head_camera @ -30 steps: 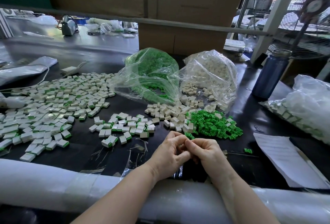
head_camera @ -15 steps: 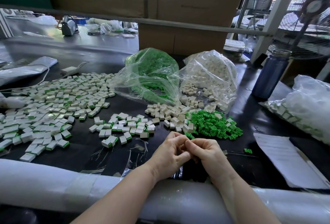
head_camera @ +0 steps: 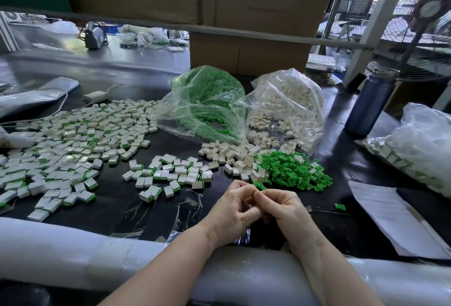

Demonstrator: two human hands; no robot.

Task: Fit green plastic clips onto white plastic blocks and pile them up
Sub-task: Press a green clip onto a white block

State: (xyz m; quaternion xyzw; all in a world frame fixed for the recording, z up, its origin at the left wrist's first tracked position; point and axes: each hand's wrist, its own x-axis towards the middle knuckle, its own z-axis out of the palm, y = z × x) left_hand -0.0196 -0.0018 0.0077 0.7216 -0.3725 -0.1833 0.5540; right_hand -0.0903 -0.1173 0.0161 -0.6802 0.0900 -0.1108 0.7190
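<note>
Both hands are curled together just above the near edge of the dark table (head_camera: 170, 210), fingertips meeting. The left hand (head_camera: 231, 210) and right hand (head_camera: 283, 208) appear to pinch one small piece between them, but the piece is hidden by the fingers, so what they grip cannot be told for certain; most likely a white block with a clip being pressed in.

Compared with a second ago, almost nothing has shifted: the hands keep the same closed, touching pose in the same spot, which suggests the fit is still under way, not yet released.

Loose green clips (head_camera: 295, 171) lie just beyond the right hand, bare white blocks (head_camera: 234, 154) beside them, and the spread of finished blocks (head_camera: 73, 142) fills the left of the table, unchanged.
</note>
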